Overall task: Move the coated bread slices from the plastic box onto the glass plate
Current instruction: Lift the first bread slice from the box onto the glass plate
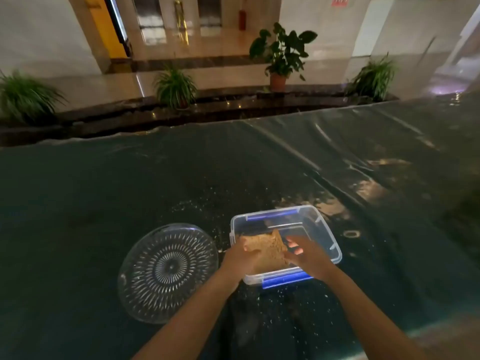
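A clear plastic box (324, 231) with blue clips sits on the dark covered table, right of centre. Inside its near left part, a crumb-coated bread slice (267, 249) is tilted up, gripped from both sides. My left hand (240, 258) holds its left edge and my right hand (305, 253) holds its right edge, fingers curled round it. The patterned glass plate (130, 289) lies flat just left of the box with nothing on it. Whether more slices lie under the held one is hidden.
A dark plastic sheet (130, 190) covers the table, with crumbs scattered around the box and plate. Brownish smears (368, 188) mark the sheet to the right. Beyond the far edge stand several potted plants (280, 55) on a ledge.
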Demonstrator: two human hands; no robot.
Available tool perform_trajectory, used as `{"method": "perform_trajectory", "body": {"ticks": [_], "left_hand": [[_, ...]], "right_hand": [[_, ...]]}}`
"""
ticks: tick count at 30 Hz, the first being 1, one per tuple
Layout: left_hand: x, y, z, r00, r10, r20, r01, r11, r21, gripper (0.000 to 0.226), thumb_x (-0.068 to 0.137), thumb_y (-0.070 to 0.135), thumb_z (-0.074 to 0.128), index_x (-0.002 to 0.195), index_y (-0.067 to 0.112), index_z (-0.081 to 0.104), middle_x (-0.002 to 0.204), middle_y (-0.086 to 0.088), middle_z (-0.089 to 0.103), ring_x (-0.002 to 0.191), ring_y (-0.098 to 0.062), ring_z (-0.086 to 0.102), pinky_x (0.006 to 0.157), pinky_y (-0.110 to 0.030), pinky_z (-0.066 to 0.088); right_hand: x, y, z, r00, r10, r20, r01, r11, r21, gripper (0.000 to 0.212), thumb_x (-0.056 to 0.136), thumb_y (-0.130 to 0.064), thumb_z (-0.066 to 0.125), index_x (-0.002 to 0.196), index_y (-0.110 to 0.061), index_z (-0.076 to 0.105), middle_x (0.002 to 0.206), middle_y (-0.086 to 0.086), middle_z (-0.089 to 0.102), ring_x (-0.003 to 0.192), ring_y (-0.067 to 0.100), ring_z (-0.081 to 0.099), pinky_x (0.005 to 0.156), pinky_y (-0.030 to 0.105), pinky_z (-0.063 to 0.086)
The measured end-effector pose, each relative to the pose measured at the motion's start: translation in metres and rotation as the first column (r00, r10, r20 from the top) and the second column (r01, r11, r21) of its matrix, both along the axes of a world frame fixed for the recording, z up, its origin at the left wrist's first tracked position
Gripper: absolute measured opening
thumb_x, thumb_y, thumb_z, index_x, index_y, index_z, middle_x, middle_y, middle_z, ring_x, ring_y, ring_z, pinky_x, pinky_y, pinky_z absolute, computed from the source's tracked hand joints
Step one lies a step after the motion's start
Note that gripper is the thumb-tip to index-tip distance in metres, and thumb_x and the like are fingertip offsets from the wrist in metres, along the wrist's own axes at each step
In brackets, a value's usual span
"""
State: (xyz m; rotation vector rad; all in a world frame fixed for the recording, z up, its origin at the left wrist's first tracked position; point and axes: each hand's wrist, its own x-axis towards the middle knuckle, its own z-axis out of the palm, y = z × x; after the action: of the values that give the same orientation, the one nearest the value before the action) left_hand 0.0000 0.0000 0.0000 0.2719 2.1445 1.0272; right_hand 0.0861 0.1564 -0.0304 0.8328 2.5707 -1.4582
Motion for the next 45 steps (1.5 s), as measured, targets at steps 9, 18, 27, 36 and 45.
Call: {"method": "perform_trajectory", "body": {"ticks": [9, 18, 27, 36, 45], "left_hand": [[0.009, 0.054, -0.044, 0.931, 0.364, -0.038, -0.363, 0.932, 0.009, 0.081, 0.087, 0.029, 0.061, 0.151, 0.009, 0.016, 0.148, -0.007, 0.041, 0.138, -0.027, 0.041, 0.114, -0.038, 0.039], [0.005, 0.064, -0.052, 0.916, 0.392, -0.086, -0.4, 0.907, -0.129, 0.083, 0.091, 0.037, 0.05, 0.153, 0.007, 0.004, 0.156, -0.014, 0.03, 0.141, -0.032, 0.036, 0.115, -0.043, 0.036], [0.008, 0.061, -0.046, 0.894, 0.433, -0.118, -0.439, 0.898, -0.027, 0.071, 0.092, 0.019, 0.051, 0.152, 0.009, 0.014, 0.157, -0.014, 0.03, 0.142, -0.033, 0.035, 0.115, -0.044, 0.036], [0.008, 0.054, -0.033, 0.902, 0.383, -0.2, -0.389, 0.921, 0.011, 0.037, 0.097, 0.007, 0.039, 0.132, 0.003, 0.051, 0.13, -0.015, 0.058, 0.118, -0.026, 0.059, 0.1, -0.033, 0.052], [-0.017, 0.029, 0.006, 0.913, 0.402, -0.069, -0.373, 0.89, 0.262, 0.037, 0.099, 0.023, 0.04, 0.133, 0.015, 0.049, 0.131, -0.006, 0.056, 0.121, -0.023, 0.056, 0.095, -0.032, 0.048]], "right_hand": [[-0.036, 0.009, -0.023, 0.992, -0.032, 0.126, 0.014, 0.991, 0.137, 0.029, 0.09, -0.027, 0.056, 0.112, -0.01, 0.061, 0.115, 0.01, 0.066, 0.102, 0.023, 0.063, 0.096, 0.034, 0.05], [-0.067, 0.005, -0.036, 0.964, -0.094, 0.249, 0.054, 0.985, 0.164, 0.043, 0.094, -0.036, 0.045, 0.128, -0.012, 0.052, 0.134, 0.011, 0.055, 0.124, 0.03, 0.051, 0.108, 0.042, 0.041], [-0.055, 0.004, -0.03, 0.998, -0.065, 0.013, 0.064, 0.996, 0.058, 0.024, 0.092, -0.022, 0.053, 0.105, -0.008, 0.068, 0.112, 0.014, 0.069, 0.105, 0.028, 0.062, 0.103, 0.037, 0.046], [-0.042, 0.018, -0.013, 0.99, -0.14, -0.018, 0.135, 0.977, -0.166, 0.012, 0.086, -0.015, 0.063, 0.093, -0.009, 0.07, 0.086, 0.002, 0.067, 0.08, 0.012, 0.059, 0.074, 0.018, 0.049], [-0.058, 0.015, 0.048, 0.98, -0.158, -0.123, 0.131, 0.97, -0.204, 0.013, 0.087, -0.023, 0.062, 0.098, -0.022, 0.069, 0.087, -0.009, 0.064, 0.078, 0.006, 0.056, 0.062, 0.017, 0.042]]}}
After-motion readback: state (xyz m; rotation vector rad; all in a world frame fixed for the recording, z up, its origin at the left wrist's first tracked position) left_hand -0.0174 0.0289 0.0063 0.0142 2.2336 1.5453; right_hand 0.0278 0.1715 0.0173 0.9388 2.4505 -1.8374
